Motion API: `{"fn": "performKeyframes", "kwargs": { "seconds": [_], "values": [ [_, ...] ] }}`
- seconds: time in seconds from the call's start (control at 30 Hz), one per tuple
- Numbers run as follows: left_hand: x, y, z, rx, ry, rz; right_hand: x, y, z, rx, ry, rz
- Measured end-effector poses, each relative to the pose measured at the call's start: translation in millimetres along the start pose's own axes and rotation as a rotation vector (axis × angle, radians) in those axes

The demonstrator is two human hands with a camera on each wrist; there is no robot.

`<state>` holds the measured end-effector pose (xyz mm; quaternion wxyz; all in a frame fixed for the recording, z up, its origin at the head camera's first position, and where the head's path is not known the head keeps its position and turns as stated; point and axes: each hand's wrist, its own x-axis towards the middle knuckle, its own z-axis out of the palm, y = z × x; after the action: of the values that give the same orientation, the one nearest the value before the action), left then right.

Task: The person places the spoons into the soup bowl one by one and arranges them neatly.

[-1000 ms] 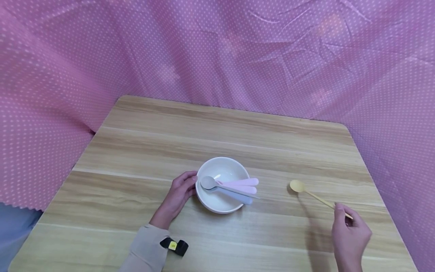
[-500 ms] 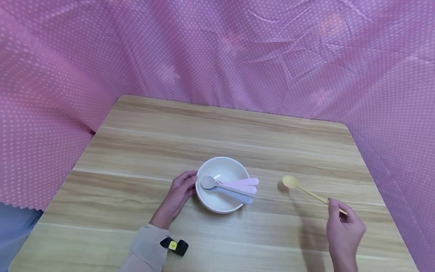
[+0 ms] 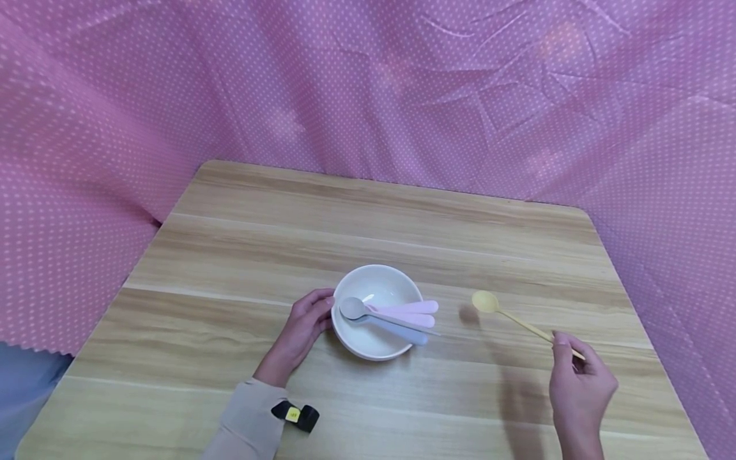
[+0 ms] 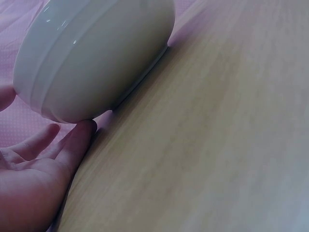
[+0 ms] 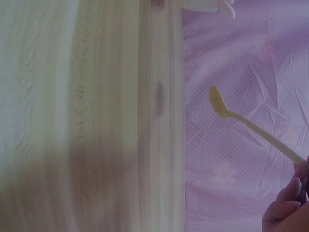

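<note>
A white bowl (image 3: 376,348) stands on the table with several spoons in it: a grey spoon (image 3: 352,308) on top, two pink handles (image 3: 422,314) and a blue handle (image 3: 411,335), all pointing right over the rim. My left hand (image 3: 301,329) rests its fingertips against the bowl's left side; the left wrist view has fingers (image 4: 79,137) touching below the bowl's bulge and one fingertip at the rim. To the right, my right hand (image 3: 581,383) pinches the handle end of a yellow spoon (image 3: 485,301), its scoop raised above the table and pointing towards the bowl.
The wood-grain table (image 3: 287,204) has rounded far corners. Pink dotted cloth (image 3: 368,89) hangs behind and on both sides. A black strap with a yellow tag (image 3: 294,414) shows at the left sleeve (image 3: 247,415). The right hand's shadow falls on the tabletop.
My right hand has moved the yellow spoon left and slightly away from me, towards the bowl. The left hand and the bowl stay put.
</note>
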<state>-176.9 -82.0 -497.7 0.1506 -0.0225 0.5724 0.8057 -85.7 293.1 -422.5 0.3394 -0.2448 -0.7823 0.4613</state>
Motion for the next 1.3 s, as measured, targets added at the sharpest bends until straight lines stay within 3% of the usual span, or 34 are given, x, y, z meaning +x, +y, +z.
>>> {"fn": "performKeyframes", "kwargs": {
  "seconds": [0.4, 0.83, 1.3],
  "values": [
    [-1.1, 0.6, 1.1, 0.002, -0.001, 0.003, -3.0, -6.4, 0.4, 0.013, -0.016, -0.033],
    [-1.2, 0.6, 1.0, 0.001, 0.007, 0.000, -6.9, -17.9, 4.8, 0.106, -0.034, -0.063],
    [-1.2, -0.1, 0.9, 0.003, 0.002, 0.013, -9.4, -24.1, 12.8, 0.114, -0.073, -0.092]
  ]
}}
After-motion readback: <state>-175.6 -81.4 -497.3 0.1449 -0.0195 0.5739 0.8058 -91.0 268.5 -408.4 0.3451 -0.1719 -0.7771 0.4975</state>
